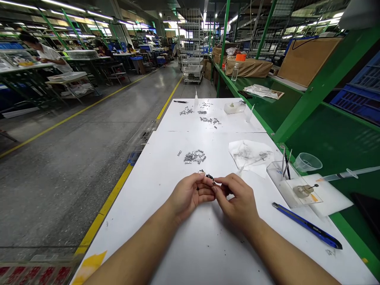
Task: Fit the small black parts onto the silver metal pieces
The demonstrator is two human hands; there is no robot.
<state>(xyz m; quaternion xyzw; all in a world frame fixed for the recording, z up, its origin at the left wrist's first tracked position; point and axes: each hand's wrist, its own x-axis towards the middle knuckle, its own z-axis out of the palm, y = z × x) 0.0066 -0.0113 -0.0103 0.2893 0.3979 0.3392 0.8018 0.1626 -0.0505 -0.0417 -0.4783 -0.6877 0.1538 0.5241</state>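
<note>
On the white table (208, 245), both hands are pinching tiny dark parts together.

From the head view: the left hand (190, 194) and right hand (236, 200) meet fingertip to fingertip, both closed around a small dark part (210, 177) I can't really make out, with a few more black bits just above the fingers. Looks like the fitting-together step to me. A pile of small metal pieces (195, 156) sits near, just beyond the hands. The blue knife (307, 226) lies to the right, a clear tray with tweezers (287, 165) beyond it. Next move probably needs a steady pinch and careful lining up, since the bits are so small.
</note>
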